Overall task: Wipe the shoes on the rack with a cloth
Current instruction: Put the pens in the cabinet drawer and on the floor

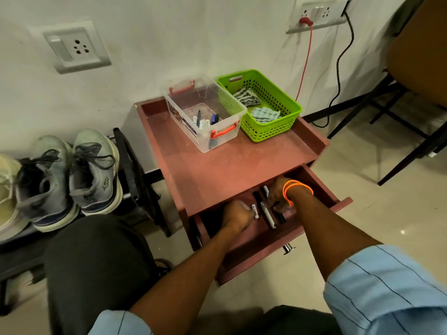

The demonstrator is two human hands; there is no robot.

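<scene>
Both hands are down in the open drawer (321, 189) of the red worktop (217, 165), close together but not touching. Left hand (235, 215) is curled closed, a small white marker-like item (255, 211) at its fingertips; can't tell if it is gripped or just touching. Right hand (278, 195), orange band (296, 188) on the wrist, is curled over dark and white pens (268, 213) in the drawer; actual grip is hidden, can't tell. Cloths: two folded pieces, one dark-striped (246, 96), one pale checked (264, 114), lying in the green perforated basket (273, 128) on the worktop, beyond the right hand, near the wall. Just left of the basket, touching it, is a clear box (193, 131) with orange latches, markers inside. Shoes: a grey lace-up pair (67, 177) with dark laces, pale thick soles and scuffed, dirty-looking uppers, on the black rack (135, 170) well left of the left hand, toes to the wall. A cream shoe (6, 189) sits further left, cut by the frame edge.
</scene>
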